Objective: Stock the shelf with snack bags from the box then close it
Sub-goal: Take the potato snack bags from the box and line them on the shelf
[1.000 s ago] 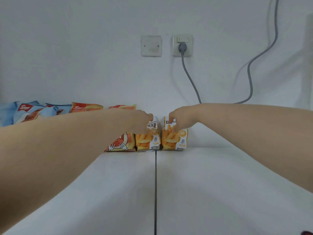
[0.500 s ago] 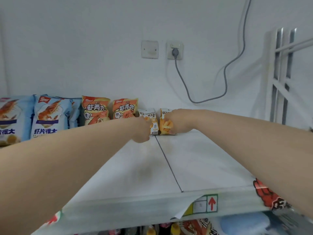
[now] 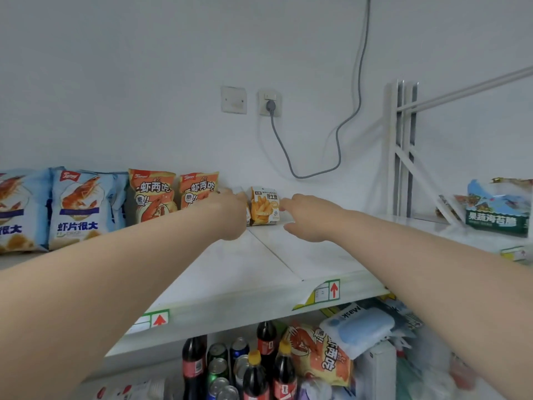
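Two small yellow fries bags stand upright at the back of the white shelf point(image 3: 274, 255). The right fries bag point(image 3: 264, 207) shows in full. My right hand point(image 3: 308, 217) hovers just right of it with fingers straight and spread, holding nothing. The left fries bag point(image 3: 247, 218) is almost hidden behind my left hand point(image 3: 230, 215), which reaches onto it; its finger grip is hidden. Left of them stand two orange shrimp snack bags point(image 3: 151, 194) and blue shrimp chip bags point(image 3: 78, 206). No box is in view.
A green seaweed snack box point(image 3: 496, 217) sits at the shelf's right end beside a white frame post point(image 3: 401, 145). A grey cable point(image 3: 311, 176) hangs from the wall socket. On the lower shelf are cola bottles point(image 3: 194, 362), cans and an orange bag point(image 3: 320, 353).
My right hand has let go of the right fries bag and pulled back to the right with its fingers spread. The view has tilted down, showing the lower shelf.
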